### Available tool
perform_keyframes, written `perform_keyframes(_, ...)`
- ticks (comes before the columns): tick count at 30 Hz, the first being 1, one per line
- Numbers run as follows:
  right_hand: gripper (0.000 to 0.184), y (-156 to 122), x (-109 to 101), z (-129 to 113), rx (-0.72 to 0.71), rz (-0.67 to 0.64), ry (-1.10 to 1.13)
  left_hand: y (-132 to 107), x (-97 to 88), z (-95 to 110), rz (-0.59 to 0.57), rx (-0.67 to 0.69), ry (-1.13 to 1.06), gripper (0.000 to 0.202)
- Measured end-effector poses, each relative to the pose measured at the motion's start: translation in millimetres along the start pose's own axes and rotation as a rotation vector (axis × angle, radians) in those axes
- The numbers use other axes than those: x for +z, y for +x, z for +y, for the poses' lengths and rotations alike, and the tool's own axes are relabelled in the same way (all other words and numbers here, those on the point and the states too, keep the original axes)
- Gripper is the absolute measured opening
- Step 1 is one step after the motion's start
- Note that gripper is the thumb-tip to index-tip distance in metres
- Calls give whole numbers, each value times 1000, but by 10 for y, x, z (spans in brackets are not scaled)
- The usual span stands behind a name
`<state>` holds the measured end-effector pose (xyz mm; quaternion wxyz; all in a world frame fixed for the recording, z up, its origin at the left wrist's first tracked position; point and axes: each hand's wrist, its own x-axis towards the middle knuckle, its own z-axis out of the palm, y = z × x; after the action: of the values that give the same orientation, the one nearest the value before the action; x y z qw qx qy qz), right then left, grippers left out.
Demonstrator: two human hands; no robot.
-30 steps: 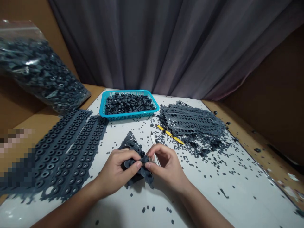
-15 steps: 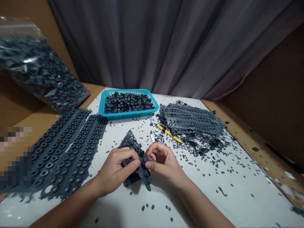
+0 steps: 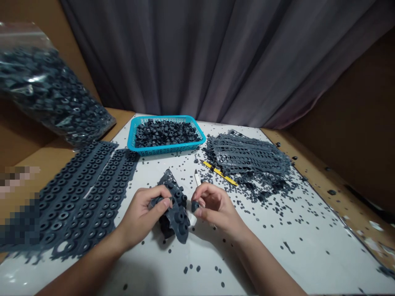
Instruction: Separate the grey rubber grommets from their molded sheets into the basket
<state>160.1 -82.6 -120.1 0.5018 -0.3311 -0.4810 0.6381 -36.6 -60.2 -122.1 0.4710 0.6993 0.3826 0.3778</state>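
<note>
At lower centre of the frame, my left hand (image 3: 138,218) grips a punched dark rubber sheet (image 3: 175,216), while my right hand (image 3: 216,205) pinches what seems a small rubber ring (image 3: 195,206) just beside it. Pinching close to the ring's base gives the surest hold.

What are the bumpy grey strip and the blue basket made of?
The bumpy strip looks like matte dark grey rubber, as it bends in the left hand and has no shine, though it could be soft plastic. The blue basket looks like smooth moulded plastic, with even colour and a neat lattice.
</note>
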Motion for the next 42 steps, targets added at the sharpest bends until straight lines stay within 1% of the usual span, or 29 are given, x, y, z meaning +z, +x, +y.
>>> perform_keyframes(4,22,-2,-14,2,-28,-7,-8,2,-3,-7,0,-14,-18,24)
perform_keyframes(7,21,-4,-7,-3,-44,2,-37,9,5,3,-11,-27,-7,24)
perform_keyframes(13,19,-6,-13,8,-50,1,-18,4,18,9,-43,-35,48,26)
perform_keyframes(16,18,-10,-2,6,-64,11,-49,4,23,26,-59,-30,89,26)
perform_keyframes(20,13,-24,49,-18,-157,88,-186,13,42,79,-118,26,144,21)
perform_keyframes(22,12,-29,81,-25,-214,99,-237,14,59,101,-137,54,174,18)
perform_keyframes(25,14,-30,123,-20,-306,103,-327,9,83,112,-124,91,208,13)
perform_keyframes(28,17,-29,149,-7,-375,106,-435,-1,97,96,-84,126,227,12)
perform_keyframes(31,14,-40,149,5,-357,91,-447,-10,100,72,-53,151,238,11)
perform_keyframes(33,11,-54,136,16,-311,71,-394,-12,99,63,-46,157,234,11)
perform_keyframes(36,15,-65,112,40,-249,55,-302,-8,94,65,-51,152,211,12)
perform_keyframes(42,18,-15,122,69,-128,123,-145,6,96,83,-51,122,178,13)
